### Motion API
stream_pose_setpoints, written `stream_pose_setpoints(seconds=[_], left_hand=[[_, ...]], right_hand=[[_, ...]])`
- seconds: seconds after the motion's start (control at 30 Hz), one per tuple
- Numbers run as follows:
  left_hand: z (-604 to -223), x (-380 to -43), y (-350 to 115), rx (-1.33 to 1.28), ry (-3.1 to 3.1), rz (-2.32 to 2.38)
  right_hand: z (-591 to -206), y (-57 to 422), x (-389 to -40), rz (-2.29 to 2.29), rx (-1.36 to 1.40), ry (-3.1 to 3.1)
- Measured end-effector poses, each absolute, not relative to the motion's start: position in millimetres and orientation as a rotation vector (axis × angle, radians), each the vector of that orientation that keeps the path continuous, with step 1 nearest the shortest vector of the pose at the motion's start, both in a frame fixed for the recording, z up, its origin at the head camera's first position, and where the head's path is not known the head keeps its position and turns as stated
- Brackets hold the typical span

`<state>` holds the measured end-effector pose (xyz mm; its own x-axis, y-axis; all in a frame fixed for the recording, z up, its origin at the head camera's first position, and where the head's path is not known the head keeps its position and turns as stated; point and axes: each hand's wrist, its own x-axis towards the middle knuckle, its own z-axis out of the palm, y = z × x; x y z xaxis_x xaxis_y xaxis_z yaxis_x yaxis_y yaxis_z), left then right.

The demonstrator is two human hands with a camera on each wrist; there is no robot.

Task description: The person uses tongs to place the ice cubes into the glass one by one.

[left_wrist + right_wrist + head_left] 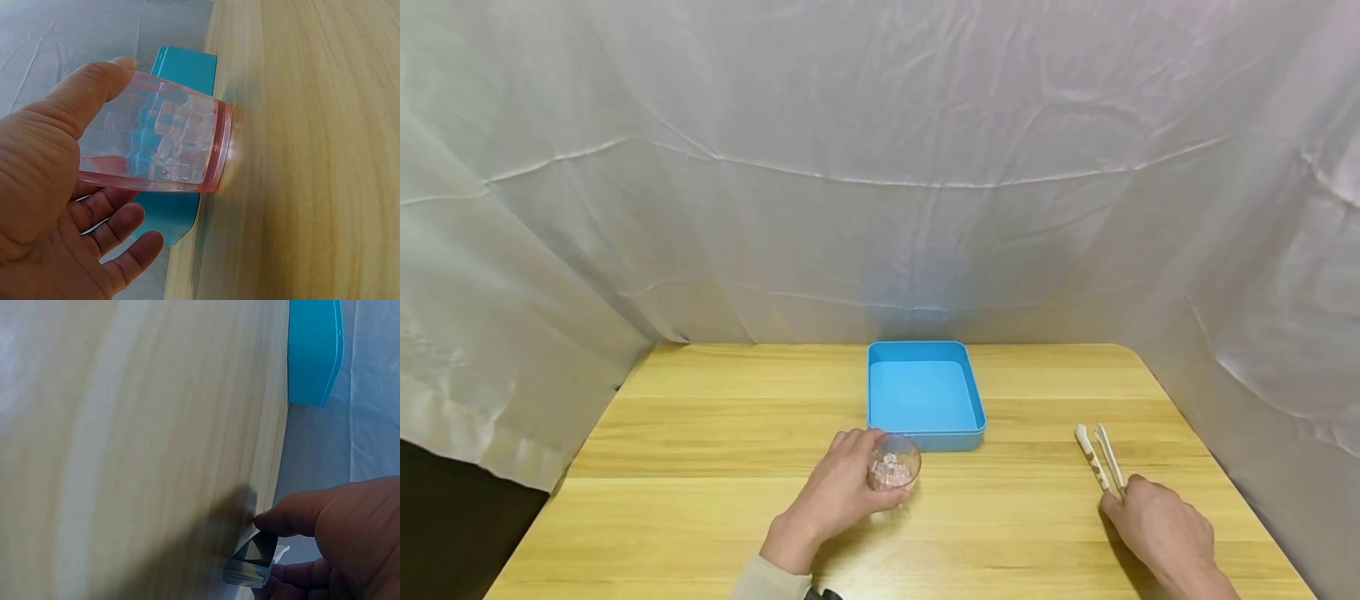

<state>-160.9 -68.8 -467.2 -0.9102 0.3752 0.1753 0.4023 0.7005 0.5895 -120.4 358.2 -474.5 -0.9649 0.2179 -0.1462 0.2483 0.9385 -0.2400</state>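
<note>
My left hand (pixel 842 479) grips a clear, pink-tinted cup (pixel 169 134) between thumb and fingers, just in front of the blue tray. Clear ice-like cubes (pixel 891 472) lie in the bottom of the cup. At the right of the table my right hand (pixel 1165 525) pinches a pair of tongs (pixel 1093 458) near the bent end, thumb on one side and fingers on the other. The two tips of the tongs stand apart and point away from me. In the right wrist view the shiny metal bend (pixel 247 572) of the tongs shows beneath the thumb.
A square blue tray (pixel 917 396) with low walls stands at the back middle of the wooden table (pixel 715 467). Pale cloth (pixel 820 225) hangs behind the table and along both sides. A dark gap (pixel 452 525) shows past the table's left edge.
</note>
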Motion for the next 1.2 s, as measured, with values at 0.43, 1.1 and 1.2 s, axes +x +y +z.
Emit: stream_pose_setpoints(seconds=[0.43,1.1,1.2], left_hand=[[-468.1,-162.0,-69.6,-0.647,-2.863,-0.998],[-468.1,-164.5,-71.3,-0.607,-2.904,-1.054],[-468.2,-162.6,-73.9,-0.578,-2.917,-1.106]], right_hand=[[-476.1,357.8,-123.4,-0.387,0.349,2.989],[-471.5,357.6,-126.9,-0.403,0.358,2.997],[-470.9,355.8,-127.8,-0.422,0.349,3.031]])
